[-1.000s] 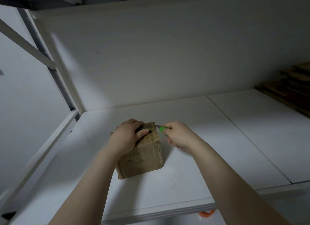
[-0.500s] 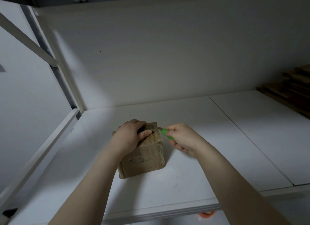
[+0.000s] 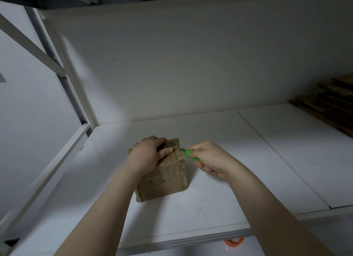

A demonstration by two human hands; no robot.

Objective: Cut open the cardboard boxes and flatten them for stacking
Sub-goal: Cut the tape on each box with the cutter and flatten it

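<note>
Your left hand (image 3: 150,155) grips the box (image 3: 164,181) top, your right hand (image 3: 210,159) wraps fingers round the green cutter (image 3: 190,154) at its corner. The box isn't flattened yet, so most of the work lies ahead.

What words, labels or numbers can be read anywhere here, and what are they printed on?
No text here can be read.
Front of the box: dark marks, too blurred to read.
Top of the box, beside the left hand: a dark printed label, too small and blurred to read.
Green knife in the right hand: no lettering visible.
</note>
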